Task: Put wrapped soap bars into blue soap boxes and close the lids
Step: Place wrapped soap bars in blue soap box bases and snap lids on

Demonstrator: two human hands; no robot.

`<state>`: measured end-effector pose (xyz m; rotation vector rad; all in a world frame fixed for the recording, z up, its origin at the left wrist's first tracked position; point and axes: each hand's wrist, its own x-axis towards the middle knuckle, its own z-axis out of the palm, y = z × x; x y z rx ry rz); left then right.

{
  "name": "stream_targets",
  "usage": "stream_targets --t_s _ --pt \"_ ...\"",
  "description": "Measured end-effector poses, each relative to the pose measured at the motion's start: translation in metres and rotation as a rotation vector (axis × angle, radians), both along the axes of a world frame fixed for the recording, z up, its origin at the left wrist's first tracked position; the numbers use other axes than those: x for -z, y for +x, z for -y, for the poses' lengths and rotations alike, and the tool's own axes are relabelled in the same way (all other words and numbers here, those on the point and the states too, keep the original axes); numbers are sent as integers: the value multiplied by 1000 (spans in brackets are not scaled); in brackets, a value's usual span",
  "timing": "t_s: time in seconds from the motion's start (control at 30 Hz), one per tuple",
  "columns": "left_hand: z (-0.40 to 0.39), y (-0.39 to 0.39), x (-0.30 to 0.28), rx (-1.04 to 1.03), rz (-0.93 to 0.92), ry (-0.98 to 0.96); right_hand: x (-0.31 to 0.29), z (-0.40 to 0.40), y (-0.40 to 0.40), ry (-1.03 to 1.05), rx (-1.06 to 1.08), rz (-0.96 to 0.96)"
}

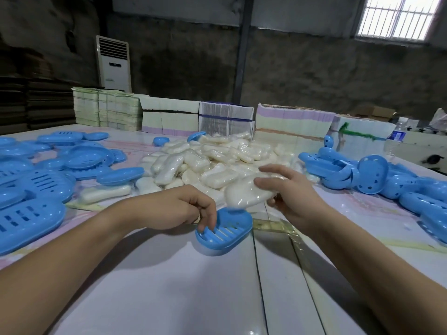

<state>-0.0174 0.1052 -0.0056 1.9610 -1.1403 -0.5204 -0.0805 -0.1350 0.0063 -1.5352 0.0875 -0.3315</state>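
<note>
Nearest, on the pale table (183, 286), a blue soap box base (223, 232) sits open and tilted, its slotted floor showing and nothing lying in it. The left hand (174, 209) pinches the base's left rim, fingertips curled over the edge into the tray. Just above and right of it, the right hand (290, 192) holds a wrapped soap bar (246, 193), fingers over its top and thumb beneath; the bar is a white, rounded oblong in glossy clear film, blurred, with its near end hanging just over the base's far rim. Beyond the hands, at mid-table, lies a loose heap of wrapped soap bars (212, 160), the same white in crinkled film. To the left is a spread of blue lids and slotted trays (36, 180), some closed as ovals; whether they hold soap cannot be told. To the right is a pile of blue perforated shells (362, 175). Farthest, stacks of flat cartons (169, 119) line the table's far edge.
</note>
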Motion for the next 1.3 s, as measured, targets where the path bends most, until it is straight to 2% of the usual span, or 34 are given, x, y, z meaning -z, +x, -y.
stream_targets --t_s 0.1,0.2,0.4,0.47,0.53,0.63,0.7,0.8,0.97,1.1,1.3 --pt "0 0 -1 -44 -13 -13 12 -2 -1 78 -53 -97" --pt "-1 -1 -4 -55 -10 -16 19 -4 -2 59 -135 -126" --pt "-4 -4 -9 -63 44 -12 25 -13 -3 -131 -95 -46" --pt "-5 -5 -10 -74 61 -1 24 -14 -3 -268 -35 17" --pt "-5 -5 -11 -100 148 21 23 -17 -3 -416 45 55" --pt "-7 -5 -9 -171 277 142 25 -17 -1 -489 94 71" --pt "-7 -7 -6 -163 225 213 27 -17 -1 -500 95 72" --pt "-3 -9 -1 -135 213 215 29 -19 0 -526 71 87" --pt "-2 -6 1 -168 303 205 28 -22 -6 -755 10 139" --pt "1 -4 6 -198 360 168 20 -8 -6 -793 49 101" --pt "2 6 13 -261 416 110 14 10 -9 -904 -18 -15"
